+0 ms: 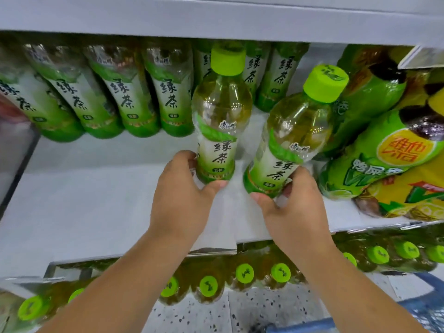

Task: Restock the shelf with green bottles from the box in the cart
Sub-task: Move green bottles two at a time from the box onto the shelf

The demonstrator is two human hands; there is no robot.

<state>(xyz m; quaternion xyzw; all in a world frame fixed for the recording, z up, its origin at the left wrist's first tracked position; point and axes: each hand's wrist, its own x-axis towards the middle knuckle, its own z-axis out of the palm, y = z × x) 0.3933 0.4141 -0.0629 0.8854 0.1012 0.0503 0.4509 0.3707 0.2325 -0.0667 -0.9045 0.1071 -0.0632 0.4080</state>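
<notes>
Two green tea bottles with lime caps are at the white shelf [96, 200]. My left hand [182, 191] grips the base of the left bottle [219, 111], which stands upright. My right hand [293, 205] grips the base of the right bottle [298, 131], tilted toward the right. Both bottles sit in front of a row of the same green tea bottles [125, 92] that lines the back of the shelf. Their bottoms are hidden by my fingers.
Larger green and yellow bottles [389, 145] crowd the shelf's right side, next to the right bottle. The shelf above [216, 18] hangs low over the caps. A lower shelf holds several green-capped bottles [245, 272]. A blue cart edge [427, 306] shows at bottom right.
</notes>
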